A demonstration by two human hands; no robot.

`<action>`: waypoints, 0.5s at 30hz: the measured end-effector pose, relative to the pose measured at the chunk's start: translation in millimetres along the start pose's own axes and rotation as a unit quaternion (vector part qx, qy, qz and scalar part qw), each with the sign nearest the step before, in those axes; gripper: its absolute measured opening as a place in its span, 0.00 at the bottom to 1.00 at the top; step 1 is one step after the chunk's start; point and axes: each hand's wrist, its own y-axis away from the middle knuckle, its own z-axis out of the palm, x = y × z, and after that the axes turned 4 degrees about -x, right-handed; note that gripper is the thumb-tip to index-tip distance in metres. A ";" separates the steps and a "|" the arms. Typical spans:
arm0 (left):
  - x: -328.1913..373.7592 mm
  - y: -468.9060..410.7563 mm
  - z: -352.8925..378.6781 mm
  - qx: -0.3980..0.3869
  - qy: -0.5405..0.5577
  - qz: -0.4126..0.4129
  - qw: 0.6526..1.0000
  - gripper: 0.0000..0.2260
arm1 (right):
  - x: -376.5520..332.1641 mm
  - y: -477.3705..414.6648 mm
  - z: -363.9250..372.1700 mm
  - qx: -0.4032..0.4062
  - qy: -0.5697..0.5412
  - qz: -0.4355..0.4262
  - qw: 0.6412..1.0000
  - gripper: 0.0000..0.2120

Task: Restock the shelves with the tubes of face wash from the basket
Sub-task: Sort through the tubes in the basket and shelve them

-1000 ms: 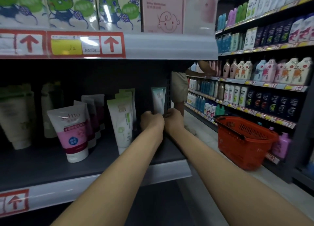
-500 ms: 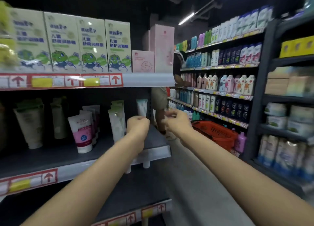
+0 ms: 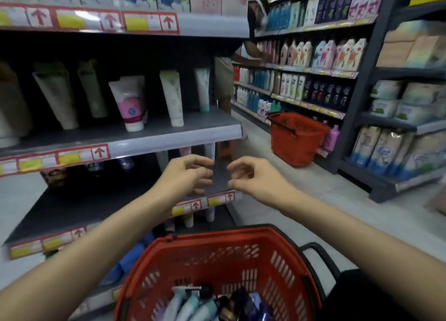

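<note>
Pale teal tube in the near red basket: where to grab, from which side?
Probably the upper body, from above into the open-topped red plastic basket: the pale teal plastic tube leans among close neighbours, upper part alone showing, and walls block the sides.

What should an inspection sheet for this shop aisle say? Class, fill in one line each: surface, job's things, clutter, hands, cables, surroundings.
Surface: grey shelf, tubes standing cap-down in a row on it.
Job's things: near red basket in the lower part of the view, face wash tubes lying in it; a teal tube stands at the shelf's right end.
Clutter: second red basket on the aisle floor.
Hands: left hand and right hand empty, fingers loosely curled, apart from each other.
Cables: nothing seen.
Surroundings: bottle shelves opposite; another person down the aisle.
</note>
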 end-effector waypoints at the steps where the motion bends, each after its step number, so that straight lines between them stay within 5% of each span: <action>1: -15.8 6.0 -2.0 -0.005 -0.002 -0.013 1.000 0.08 | 9.8 6.1 13.6 -0.019 0.019 0.002 1.000 0.13; 15: -168.2 53.2 -27.8 -0.047 -0.093 -0.163 0.981 0.09 | 129.3 37.5 213.4 -0.232 0.177 0.079 0.953 0.13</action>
